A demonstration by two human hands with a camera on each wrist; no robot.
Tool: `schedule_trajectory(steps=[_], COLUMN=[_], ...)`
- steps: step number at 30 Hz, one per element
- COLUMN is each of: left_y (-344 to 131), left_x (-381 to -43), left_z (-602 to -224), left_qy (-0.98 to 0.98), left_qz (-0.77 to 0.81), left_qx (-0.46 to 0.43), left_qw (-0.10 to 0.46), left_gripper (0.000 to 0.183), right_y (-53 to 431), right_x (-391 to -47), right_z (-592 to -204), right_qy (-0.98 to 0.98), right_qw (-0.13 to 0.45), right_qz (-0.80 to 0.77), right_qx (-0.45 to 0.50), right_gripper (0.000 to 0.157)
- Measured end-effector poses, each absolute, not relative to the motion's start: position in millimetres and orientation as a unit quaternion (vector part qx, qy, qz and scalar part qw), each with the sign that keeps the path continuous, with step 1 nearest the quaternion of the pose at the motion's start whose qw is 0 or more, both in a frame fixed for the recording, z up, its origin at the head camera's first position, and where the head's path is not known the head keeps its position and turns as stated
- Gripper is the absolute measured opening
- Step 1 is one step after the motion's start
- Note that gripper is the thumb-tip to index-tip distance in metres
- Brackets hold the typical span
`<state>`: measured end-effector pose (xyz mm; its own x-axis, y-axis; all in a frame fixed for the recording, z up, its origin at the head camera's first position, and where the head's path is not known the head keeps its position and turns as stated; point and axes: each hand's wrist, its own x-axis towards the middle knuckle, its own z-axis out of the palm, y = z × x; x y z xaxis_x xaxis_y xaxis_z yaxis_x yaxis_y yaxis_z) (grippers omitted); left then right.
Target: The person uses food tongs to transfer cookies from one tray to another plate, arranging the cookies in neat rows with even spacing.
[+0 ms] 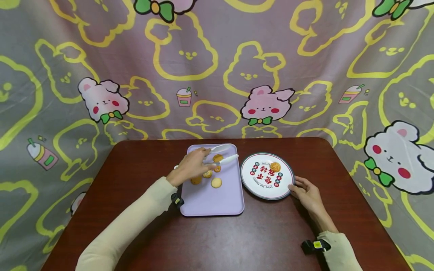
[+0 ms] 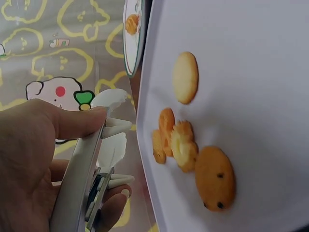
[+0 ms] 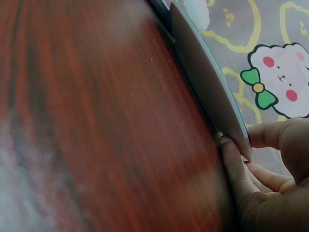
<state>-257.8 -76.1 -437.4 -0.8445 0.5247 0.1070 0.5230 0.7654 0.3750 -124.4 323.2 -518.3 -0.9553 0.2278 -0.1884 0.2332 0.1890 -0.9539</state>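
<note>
My left hand grips metal tongs with white scalloped tips, thumb on one arm and fingers on the other. The tips stand apart over the far part of a lilac tray, with nothing between them in the left wrist view. Below lie several cookies: a pale oval cookie, a flower-shaped cookie and a brown cookie with dark spots. At the right, my right hand pinches the rim of a white plate, thumb on top and fingers underneath. One swirled cookie sits on the plate.
Tray and plate stand side by side on a dark brown wooden table, the plate close to the tray's right edge. A grey curtain with yellow outlines and cartoon bears hangs behind the table and along both sides.
</note>
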Motion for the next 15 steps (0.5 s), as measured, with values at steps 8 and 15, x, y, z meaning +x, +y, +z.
schedule_trajectory(steps=[8, 15], left_y=[-90.4, -101.0], left_x=[-261.4, -262.3], left_z=[-445.8, -451.1], left_qy=[0.943, 0.948], left_qz=[0.205, 0.201], left_qx=[0.263, 0.247], left_qw=[0.006, 0.021], left_gripper=[0.065, 0.058], right_y=[322.9, 322.3], right_x=[-124.0, -124.5], right_z=[-518.2, -518.1], right_qy=[0.774, 0.772], right_qw=[-0.002, -0.005], right_qz=[-0.615, -0.618], right_qx=[0.150, 0.148], right_gripper=[0.060, 0.060])
